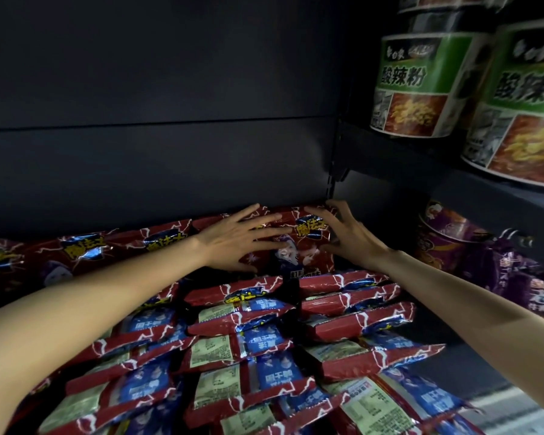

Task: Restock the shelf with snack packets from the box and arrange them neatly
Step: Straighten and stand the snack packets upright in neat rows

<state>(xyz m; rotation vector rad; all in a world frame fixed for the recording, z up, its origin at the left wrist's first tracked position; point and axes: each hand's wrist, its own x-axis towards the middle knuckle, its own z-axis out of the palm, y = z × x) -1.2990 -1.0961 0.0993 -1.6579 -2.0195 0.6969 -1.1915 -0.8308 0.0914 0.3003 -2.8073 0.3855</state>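
Note:
A red snack packet (299,249) stands upright against the dark back wall of the shelf, at the right end of a row of like packets (113,252). My left hand (236,240) lies flat on its front face with fingers spread. My right hand (346,233) touches its right edge, fingers bent lightly around the top corner. In front of it, several red and blue packets (258,340) lie in overlapping stacks that run toward me.
Purple noodle cups and packets (471,246) fill the section to the right, past the upright shelf post (335,171). Green noodle bowls (421,83) stand on the higher shelf at upper right. The dark back panel (157,120) rises above the row.

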